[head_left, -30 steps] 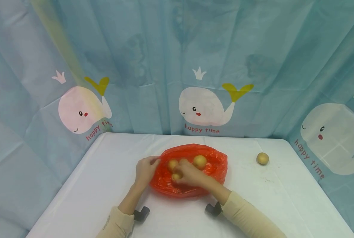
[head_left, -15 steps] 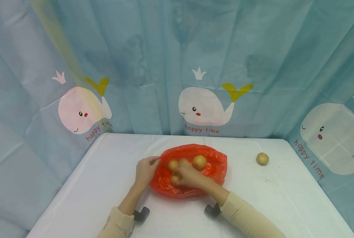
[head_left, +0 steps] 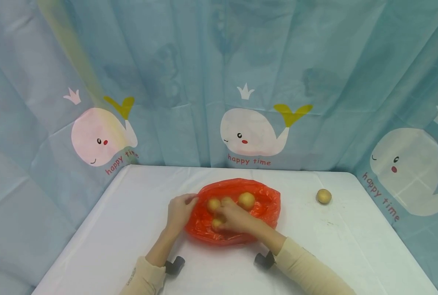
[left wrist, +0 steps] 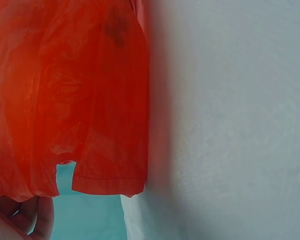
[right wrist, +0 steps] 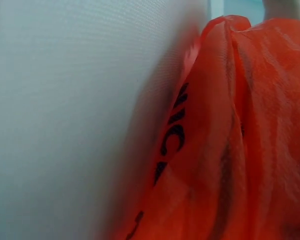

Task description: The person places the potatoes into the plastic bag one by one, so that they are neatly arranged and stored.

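Note:
A red plastic bag (head_left: 265, 213) lies spread open in the middle of the table, with several yellowish-brown potatoes inside. My left hand (head_left: 179, 213) pinches the bag's left rim; the left wrist view shows its curled fingers (left wrist: 40, 215) at the bag's edge. Reaching in from the right, my right hand (head_left: 237, 217) grips a potato (head_left: 216, 224) low in the bag, partly hidden by the fingers. Beside that hand are a potato (head_left: 213, 205), another partly covered one (head_left: 226, 200), and a larger potato (head_left: 246, 201). In the right wrist view the bag (right wrist: 280, 110) hides my right hand.
One loose potato (head_left: 323, 196) lies on the white tablecloth (head_left: 337, 246), right of the bag. Blue curtains (head_left: 189, 73) with whale prints stand behind and along both sides of the table.
The potato at my right hand has shifted slightly towards me inside the bag, the fingers moving little. My left hand stays on the rim.

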{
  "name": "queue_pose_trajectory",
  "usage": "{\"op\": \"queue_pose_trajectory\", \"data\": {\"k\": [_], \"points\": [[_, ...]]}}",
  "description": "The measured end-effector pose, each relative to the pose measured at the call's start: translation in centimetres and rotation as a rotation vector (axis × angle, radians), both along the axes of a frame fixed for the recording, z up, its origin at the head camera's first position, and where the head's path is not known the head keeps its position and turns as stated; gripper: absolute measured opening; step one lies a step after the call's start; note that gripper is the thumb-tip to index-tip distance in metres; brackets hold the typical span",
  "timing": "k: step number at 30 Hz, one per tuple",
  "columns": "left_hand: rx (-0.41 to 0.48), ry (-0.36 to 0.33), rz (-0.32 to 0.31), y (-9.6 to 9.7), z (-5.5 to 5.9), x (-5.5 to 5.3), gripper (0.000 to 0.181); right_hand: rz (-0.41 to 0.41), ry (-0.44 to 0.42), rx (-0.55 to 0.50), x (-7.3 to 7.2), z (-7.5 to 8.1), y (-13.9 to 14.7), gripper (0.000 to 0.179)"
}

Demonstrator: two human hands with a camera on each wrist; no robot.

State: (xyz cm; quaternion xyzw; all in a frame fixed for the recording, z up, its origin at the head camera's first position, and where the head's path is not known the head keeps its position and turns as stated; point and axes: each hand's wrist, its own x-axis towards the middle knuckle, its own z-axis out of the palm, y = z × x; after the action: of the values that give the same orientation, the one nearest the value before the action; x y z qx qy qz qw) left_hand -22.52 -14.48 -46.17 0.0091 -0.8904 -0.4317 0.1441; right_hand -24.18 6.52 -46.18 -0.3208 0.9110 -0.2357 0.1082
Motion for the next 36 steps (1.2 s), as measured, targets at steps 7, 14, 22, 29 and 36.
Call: {"op": "queue_pose_trajectory", "data": {"k": [7, 14, 22, 29, 36], "points": [[-0.014, 0.001, -0.001, -0.1, 0.2, -0.1, 0.023, 0.024, -0.013, -0.012, 0.1, 0.4, 0.4, 0.055], [-0.012, -0.01, -0.002, -0.2, 0.4, 0.0, 0.023, 0.018, -0.073, -0.033, 0.1, 0.8, 1.1, 0.058], [-0.016, 0.004, -0.003, -0.2, 0.0, 0.0, 0.023, -0.005, -0.104, -0.036, -0.2, 1.2, 1.9, 0.056], [-0.011, 0.007, -0.01, -0.2, -0.1, -0.1, 0.022, 0.005, -0.069, -0.02, -0.6, 1.7, 2.8, 0.058], [0.004, -0.01, -0.004, -0.1, -0.1, 0.0, 0.023, -0.017, -0.046, -0.032, -0.8, 2.5, 3.7, 0.043]]}}
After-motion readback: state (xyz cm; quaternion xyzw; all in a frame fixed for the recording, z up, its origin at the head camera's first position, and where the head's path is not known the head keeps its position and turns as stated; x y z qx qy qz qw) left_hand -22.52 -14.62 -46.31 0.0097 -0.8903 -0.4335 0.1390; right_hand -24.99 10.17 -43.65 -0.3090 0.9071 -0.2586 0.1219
